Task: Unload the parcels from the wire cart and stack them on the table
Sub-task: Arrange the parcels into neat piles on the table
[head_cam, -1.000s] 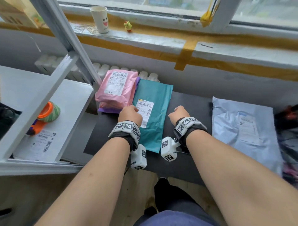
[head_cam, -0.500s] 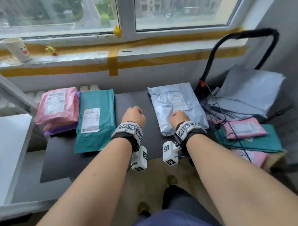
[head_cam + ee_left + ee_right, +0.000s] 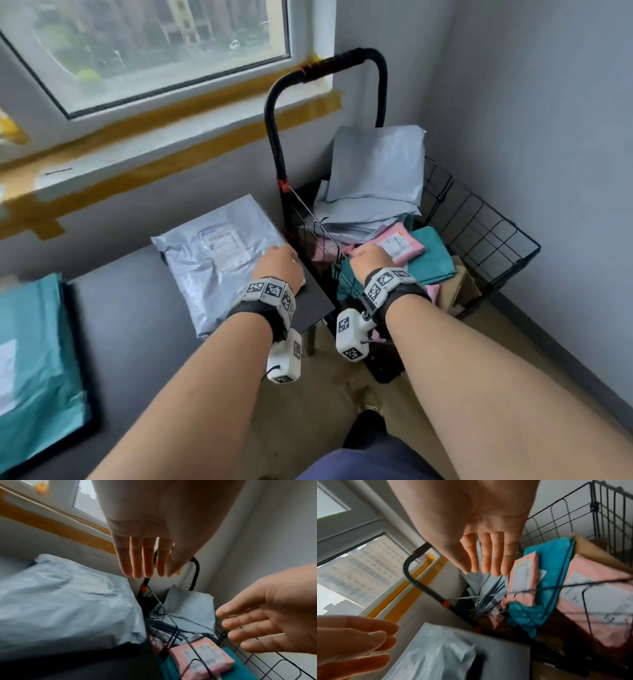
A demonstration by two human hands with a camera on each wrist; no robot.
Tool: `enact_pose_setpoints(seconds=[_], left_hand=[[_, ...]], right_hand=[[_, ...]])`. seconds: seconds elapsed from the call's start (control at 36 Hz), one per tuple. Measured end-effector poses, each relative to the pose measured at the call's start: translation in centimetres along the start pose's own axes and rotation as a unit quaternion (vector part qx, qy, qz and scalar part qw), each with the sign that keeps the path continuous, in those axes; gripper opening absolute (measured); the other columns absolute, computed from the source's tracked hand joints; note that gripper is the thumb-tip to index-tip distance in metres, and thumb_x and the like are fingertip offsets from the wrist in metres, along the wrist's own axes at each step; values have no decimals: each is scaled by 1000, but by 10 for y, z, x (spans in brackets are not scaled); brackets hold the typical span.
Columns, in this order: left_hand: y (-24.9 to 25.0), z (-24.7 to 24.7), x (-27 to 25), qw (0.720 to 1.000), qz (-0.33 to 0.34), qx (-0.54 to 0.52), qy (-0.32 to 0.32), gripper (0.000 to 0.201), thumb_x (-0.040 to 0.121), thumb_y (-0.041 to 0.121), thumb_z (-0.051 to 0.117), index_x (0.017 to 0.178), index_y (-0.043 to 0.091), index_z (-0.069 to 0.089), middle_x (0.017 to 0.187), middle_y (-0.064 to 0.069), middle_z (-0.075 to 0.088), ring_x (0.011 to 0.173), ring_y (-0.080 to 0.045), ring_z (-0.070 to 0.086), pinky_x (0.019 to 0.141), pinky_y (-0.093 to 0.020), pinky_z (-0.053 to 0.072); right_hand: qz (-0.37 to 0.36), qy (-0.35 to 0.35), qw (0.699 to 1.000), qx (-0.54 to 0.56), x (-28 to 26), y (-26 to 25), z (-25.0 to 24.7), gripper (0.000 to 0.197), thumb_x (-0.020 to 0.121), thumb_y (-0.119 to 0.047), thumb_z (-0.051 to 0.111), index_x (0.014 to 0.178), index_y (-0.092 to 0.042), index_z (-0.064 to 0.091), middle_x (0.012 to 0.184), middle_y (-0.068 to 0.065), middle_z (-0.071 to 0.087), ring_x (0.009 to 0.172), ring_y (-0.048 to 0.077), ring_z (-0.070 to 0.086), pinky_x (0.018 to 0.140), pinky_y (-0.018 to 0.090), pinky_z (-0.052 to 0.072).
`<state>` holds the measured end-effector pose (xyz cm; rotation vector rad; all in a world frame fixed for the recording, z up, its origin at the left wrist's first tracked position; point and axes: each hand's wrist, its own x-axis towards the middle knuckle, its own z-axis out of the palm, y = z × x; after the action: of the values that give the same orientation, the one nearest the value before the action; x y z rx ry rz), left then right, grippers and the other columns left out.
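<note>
The black wire cart (image 3: 479,219) stands right of the dark table (image 3: 144,329), holding grey parcels (image 3: 376,171), a pink parcel (image 3: 400,245) and a teal parcel (image 3: 433,263). A grey parcel (image 3: 219,257) and a teal parcel (image 3: 30,359) lie on the table. My left hand (image 3: 279,262) hovers over the table's right corner, fingers straight (image 3: 145,561), empty. My right hand (image 3: 370,255) hangs over the cart's near rim beside the pink parcel (image 3: 522,580), fingers straight (image 3: 489,561), holding nothing.
The cart's black handle (image 3: 329,65) rises against the windowsill (image 3: 171,137). A grey wall (image 3: 548,137) closes the right side. A brown cardboard box (image 3: 459,287) sits low in the cart. My knee (image 3: 370,459) and the floor are below.
My view has swung right from the pink and teal parcels on the table to the cart. Both hands moved right with it and uncurled from fists into straight fingers, the right one reaching over the cart.
</note>
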<state>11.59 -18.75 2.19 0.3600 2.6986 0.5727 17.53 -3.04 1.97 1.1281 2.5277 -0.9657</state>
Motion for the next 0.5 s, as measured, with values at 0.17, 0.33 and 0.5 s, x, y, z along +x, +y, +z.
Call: enact_pose_setpoints(seconds=[0.17, 0.33, 0.5], left_hand=[[92, 58, 39, 999, 23, 9, -36, 29, 87, 13, 44, 109, 15, 64, 120, -11, 55, 106, -31, 56, 91, -35, 46], [150, 114, 67, 995, 15, 15, -96, 38, 89, 13, 47, 125, 16, 58, 133, -8, 51, 119, -26, 52, 98, -31, 41], [172, 149, 91, 992, -7, 21, -127, 38, 91, 13, 48, 128, 15, 55, 136, -9, 48, 122, -26, 49, 101, -31, 39]], right_hand=[[37, -8, 999, -20, 70, 69, -59, 35, 99, -12, 40, 129, -1, 55, 133, 18, 55, 123, 32, 51, 95, 31, 42], [91, -20, 995, -21, 130, 130, -81, 29, 97, -11, 45, 118, 2, 59, 123, 21, 60, 111, 35, 57, 81, 33, 43], [99, -54, 993, -23, 180, 165, -70, 31, 96, -18, 46, 117, -1, 60, 122, 17, 61, 109, 33, 58, 76, 33, 41]])
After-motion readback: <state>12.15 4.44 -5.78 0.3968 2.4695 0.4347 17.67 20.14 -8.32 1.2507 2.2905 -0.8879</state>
